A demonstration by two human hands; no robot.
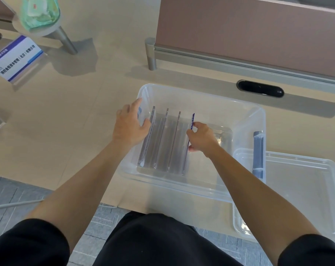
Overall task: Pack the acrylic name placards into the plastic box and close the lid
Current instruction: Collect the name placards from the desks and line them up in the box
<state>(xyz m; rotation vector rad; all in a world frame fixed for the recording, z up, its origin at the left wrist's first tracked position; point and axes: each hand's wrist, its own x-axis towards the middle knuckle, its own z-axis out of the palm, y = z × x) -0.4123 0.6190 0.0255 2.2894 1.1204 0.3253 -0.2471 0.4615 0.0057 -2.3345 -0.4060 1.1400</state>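
We see the plastic box (201,101) at centre on the table (66,131), with four placards (163,141) standing on edge in its 9 o'clock half. Right hand (201,138) pinches the rightmost placard (185,162), the blue-edged one, thumb and fingers curled on its top edge. Left hand (129,127) is spread fairly flat, fingers against the leftmost placard (143,150), index up by the box rim. Lid (301,189) is off, lying at 4 o'clock right against the box. Loose placard (17,56) stands at 10 o'clock, well apart.
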